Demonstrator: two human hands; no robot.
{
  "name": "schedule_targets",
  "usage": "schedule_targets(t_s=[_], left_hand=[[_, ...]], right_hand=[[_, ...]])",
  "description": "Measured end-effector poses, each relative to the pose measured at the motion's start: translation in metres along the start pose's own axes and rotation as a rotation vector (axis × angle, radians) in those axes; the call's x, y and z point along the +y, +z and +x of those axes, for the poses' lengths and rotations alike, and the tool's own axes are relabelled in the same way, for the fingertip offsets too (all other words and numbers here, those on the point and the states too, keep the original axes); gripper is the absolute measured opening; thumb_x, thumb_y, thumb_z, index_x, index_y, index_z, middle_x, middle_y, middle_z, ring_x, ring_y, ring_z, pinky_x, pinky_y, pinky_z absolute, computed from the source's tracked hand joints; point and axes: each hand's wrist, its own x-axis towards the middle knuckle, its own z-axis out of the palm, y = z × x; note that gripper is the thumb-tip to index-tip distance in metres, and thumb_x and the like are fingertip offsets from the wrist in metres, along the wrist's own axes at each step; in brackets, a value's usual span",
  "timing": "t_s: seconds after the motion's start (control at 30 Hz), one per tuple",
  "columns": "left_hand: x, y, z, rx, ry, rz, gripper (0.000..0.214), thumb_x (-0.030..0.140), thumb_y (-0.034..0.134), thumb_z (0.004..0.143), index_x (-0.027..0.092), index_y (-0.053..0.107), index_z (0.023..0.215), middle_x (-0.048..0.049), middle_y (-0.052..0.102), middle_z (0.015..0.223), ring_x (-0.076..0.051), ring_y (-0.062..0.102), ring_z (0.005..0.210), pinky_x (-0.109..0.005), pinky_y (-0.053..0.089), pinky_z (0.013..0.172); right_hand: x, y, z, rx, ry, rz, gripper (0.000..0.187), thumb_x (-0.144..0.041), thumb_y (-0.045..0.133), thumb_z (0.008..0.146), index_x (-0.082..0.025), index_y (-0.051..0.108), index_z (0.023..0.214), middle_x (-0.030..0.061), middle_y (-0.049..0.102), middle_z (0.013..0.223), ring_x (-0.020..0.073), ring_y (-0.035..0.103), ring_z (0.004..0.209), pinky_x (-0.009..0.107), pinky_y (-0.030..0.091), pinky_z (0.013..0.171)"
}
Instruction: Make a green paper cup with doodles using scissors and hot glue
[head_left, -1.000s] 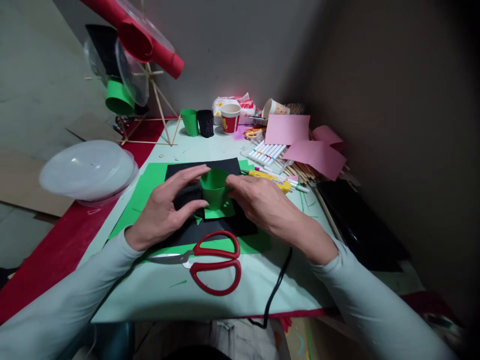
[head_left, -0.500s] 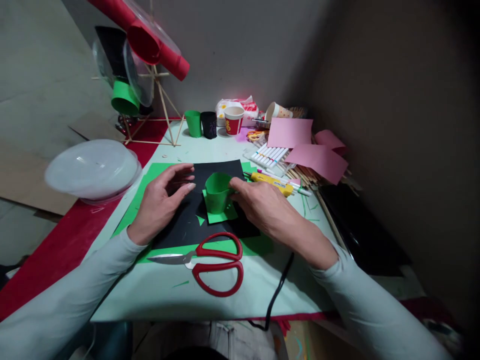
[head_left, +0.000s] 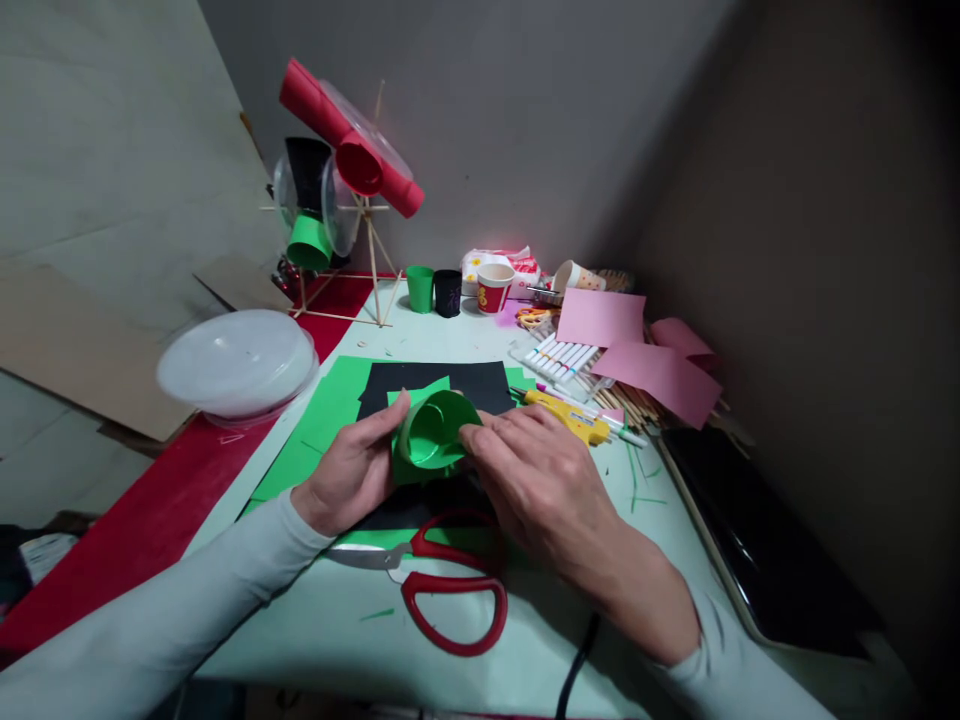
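Note:
A green paper cup (head_left: 433,432) is tilted so that its mouth faces me, with a square green paper piece attached at its base. My left hand (head_left: 360,460) holds the cup from the left, thumb on the near top side of the square piece. My right hand (head_left: 529,465) pinches the right part of the rim between thumb and fingers. Below lies black paper (head_left: 480,374) on top of green sheets (head_left: 300,455). Red-handled scissors (head_left: 455,582) rest in front of the hands, their blades pointing left.
Yellow glue gun (head_left: 570,415) and marker pens (head_left: 559,355) lie to the right, beside pink paper (head_left: 600,318) and a black tablet-like slab (head_left: 750,540). A stick frame with red tubes (head_left: 360,160) stands at the back left, near plastic lids (head_left: 236,360). Small cups (head_left: 495,287) line the back.
The cup has been lifted from the black paper and tipped toward me, its square base coming along. My left hand has closed on it; my right hand keeps its pinch. The view has tilted up.

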Motion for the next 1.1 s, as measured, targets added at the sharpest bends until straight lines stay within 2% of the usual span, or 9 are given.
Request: schedule_targets(t_s=[0.1,0.23,0.4,0.5,0.6,0.67,0.8,0.97,1.1], left_hand=[[0.000,0.005,-0.005,0.011,-0.020,-0.002,0.030,0.031,0.063,0.094,0.014,0.078,0.114,-0.0088,0.082,0.102,-0.030,0.073,0.110,-0.041,0.054,0.103],[0.002,0.007,-0.005,0.113,-0.041,0.009,0.042,0.038,0.046,0.105,0.014,0.079,0.114,-0.0087,0.082,0.104,-0.023,0.075,0.104,-0.028,0.058,0.093],[-0.004,0.005,-0.006,0.130,0.125,0.127,0.043,0.041,0.052,0.102,0.013,0.074,0.125,-0.0110,0.080,0.113,-0.031,0.070,0.117,-0.038,0.056,0.102],[-0.010,0.004,-0.011,0.069,0.287,0.223,0.047,0.047,0.054,0.101,0.016,0.070,0.133,-0.0108,0.076,0.126,-0.033,0.062,0.129,-0.040,0.051,0.108],[-0.016,0.003,-0.020,-0.038,0.383,0.329,0.045,0.047,0.050,0.103,0.026,0.066,0.138,-0.0065,0.067,0.142,-0.031,0.055,0.138,-0.039,0.048,0.112],[-0.018,0.002,-0.026,-0.119,0.422,0.380,0.044,0.047,0.050,0.103,0.030,0.064,0.141,-0.0039,0.061,0.150,-0.030,0.049,0.144,-0.039,0.043,0.117],[-0.018,-0.002,-0.034,-0.187,0.447,0.526,0.049,0.050,0.048,0.102,0.033,0.057,0.148,-0.0002,0.050,0.160,-0.031,0.037,0.151,-0.042,0.031,0.125],[-0.019,-0.001,-0.039,-0.169,0.460,0.639,0.052,0.052,0.046,0.102,0.036,0.052,0.151,0.0024,0.046,0.163,-0.032,0.033,0.153,-0.046,0.025,0.128],[-0.021,0.011,-0.043,-0.034,0.450,0.640,0.047,0.054,0.050,0.100,0.041,0.060,0.144,0.0076,0.051,0.158,-0.029,0.035,0.153,-0.040,0.023,0.129]], right_hand=[[-0.002,0.001,-0.001,-0.022,0.009,0.023,0.017,-0.004,0.051,0.097,-0.013,0.066,0.096,0.0126,0.076,0.101,0.0199,0.058,0.071,0.036,0.043,0.068],[-0.005,-0.003,-0.001,-0.029,0.047,0.200,0.026,-0.009,0.054,0.094,-0.010,0.062,0.119,0.0145,0.076,0.113,0.0242,0.066,0.087,0.040,0.049,0.079],[-0.009,-0.008,0.000,0.148,0.221,0.435,0.052,-0.019,0.063,0.093,-0.005,0.044,0.140,0.0169,0.072,0.125,0.0227,0.071,0.108,0.037,0.052,0.094],[-0.010,-0.005,-0.001,0.142,0.286,0.378,0.039,-0.016,0.063,0.095,-0.011,0.053,0.132,0.0107,0.075,0.118,0.0214,0.072,0.105,0.035,0.052,0.091],[-0.013,-0.001,-0.003,0.135,0.252,0.269,0.027,-0.008,0.054,0.091,-0.009,0.064,0.116,0.0114,0.078,0.103,0.0240,0.073,0.088,0.038,0.052,0.078],[-0.016,0.000,-0.004,0.170,0.207,0.248,0.027,-0.006,0.053,0.088,-0.005,0.068,0.110,0.0125,0.078,0.093,0.0242,0.071,0.078,0.039,0.050,0.071],[-0.021,-0.003,-0.003,0.238,0.168,0.285,0.021,-0.009,0.054,0.094,-0.004,0.072,0.104,0.0113,0.078,0.084,0.0220,0.069,0.071,0.037,0.048,0.065],[-0.025,-0.007,-0.004,0.261,0.183,0.249,0.020,-0.006,0.055,0.094,-0.005,0.074,0.101,0.0085,0.077,0.078,0.0184,0.068,0.064,0.034,0.046,0.059],[-0.030,-0.010,-0.003,0.204,0.259,0.203,0.019,-0.010,0.058,0.093,-0.010,0.075,0.101,0.0044,0.078,0.077,0.0181,0.070,0.062,0.035,0.048,0.057]])
